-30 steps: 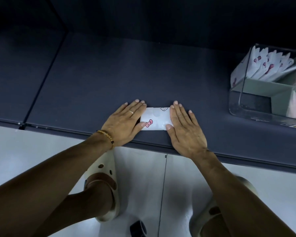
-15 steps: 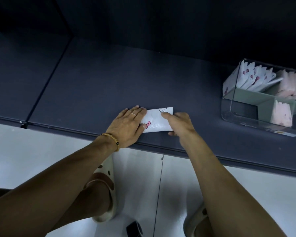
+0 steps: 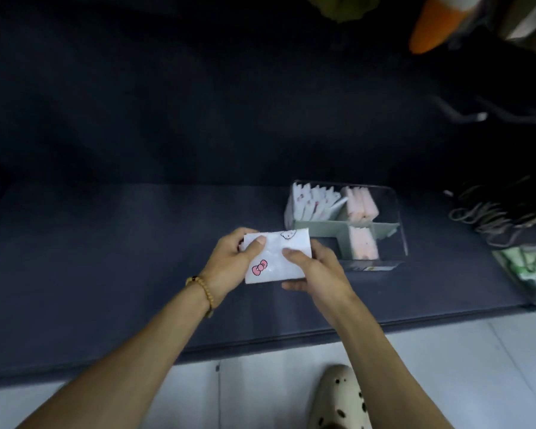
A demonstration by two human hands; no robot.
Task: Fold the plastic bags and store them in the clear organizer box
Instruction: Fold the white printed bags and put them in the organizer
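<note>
A folded white plastic bag point(image 3: 276, 258) with a pink bow print is held up above the dark surface. My left hand point(image 3: 229, 267) grips its left end, thumb on top. My right hand point(image 3: 314, 270) pinches its right side, thumb on the face and fingers behind. Just right of the bag stands the clear organizer box point(image 3: 396, 239) with a pale divider. Several folded white bags point(image 3: 310, 204) stand in its back left section, and folded pink bags point(image 3: 361, 205) fill the back middle. One pink folded bag point(image 3: 361, 246) stands in the front section.
The dark blue padded surface point(image 3: 121, 258) runs left and behind; its front edge meets a white tiled floor point(image 3: 477, 366). Cords and hangers point(image 3: 489, 215) lie at the right, with a green and white bag point(image 3: 529, 270) below them. A cream clog point(image 3: 338, 397) is on the floor.
Both hands stopped pressing the folded bag flat on the surface and lifted it, now gripping it at each end. The view swung right, bringing the organizer box closer to the hands.
</note>
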